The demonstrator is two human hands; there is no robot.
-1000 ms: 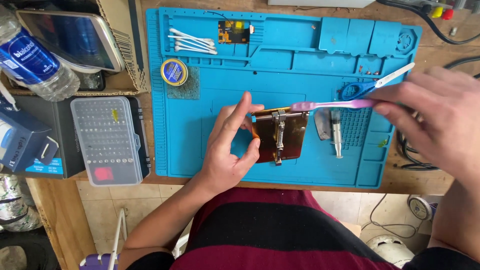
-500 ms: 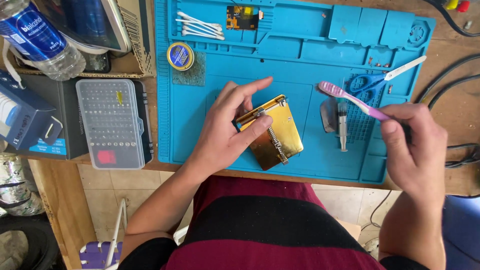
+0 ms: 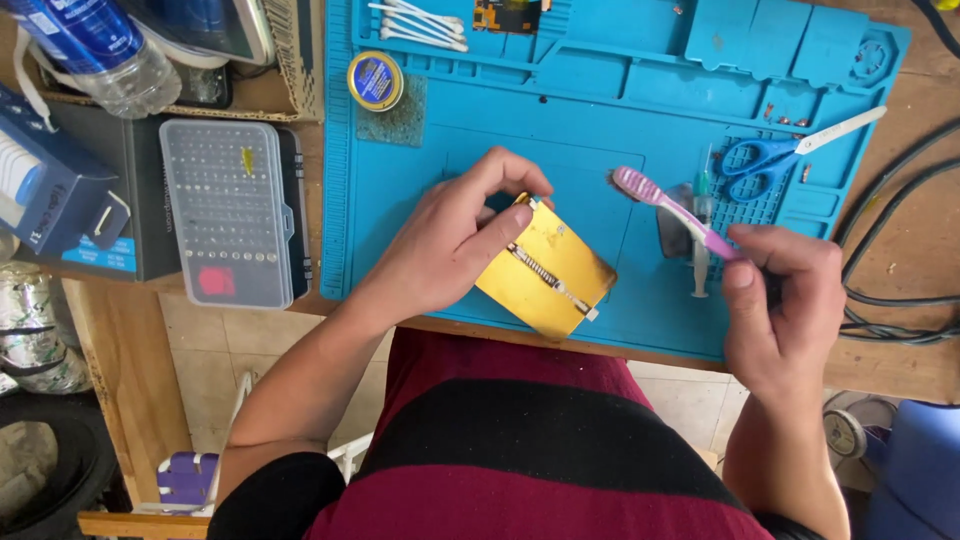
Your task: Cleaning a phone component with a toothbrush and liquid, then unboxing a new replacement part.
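A: Where does the work stand; what do the hands have?

B: The left hand (image 3: 455, 240) has its fingers clamped on the upper corner of a gold metal plate (image 3: 548, 268); the plate lies tilted on the blue mat (image 3: 600, 90), near the front edge, with a thin spring bar running across its face.

A: And the other one?

B: The right hand (image 3: 785, 300) has its fingers closed around the handle of a pink toothbrush (image 3: 672, 207); the bristle end points toward the plate but sits just beside it, not touching.

A: So is any brushing done?

B: I judge it barely begun or paused; the plate shows dark smudges along its right edge, so cleaning looks unfinished; I cannot tell whether the middle has been scrubbed.

A: What else is around?

B: Blue-handled scissors (image 3: 765, 155) and a syringe (image 3: 702, 225) lie on the mat behind the brush; cotton swabs (image 3: 420, 25) and a small round tin (image 3: 375, 80) sit at the far left of the mat; a clear case of screwdriver bits (image 3: 225, 210) rests on the tabletop (image 3: 900, 200) to the left, beside a blue box (image 3: 50, 200) and a water bottle (image 3: 100, 50).
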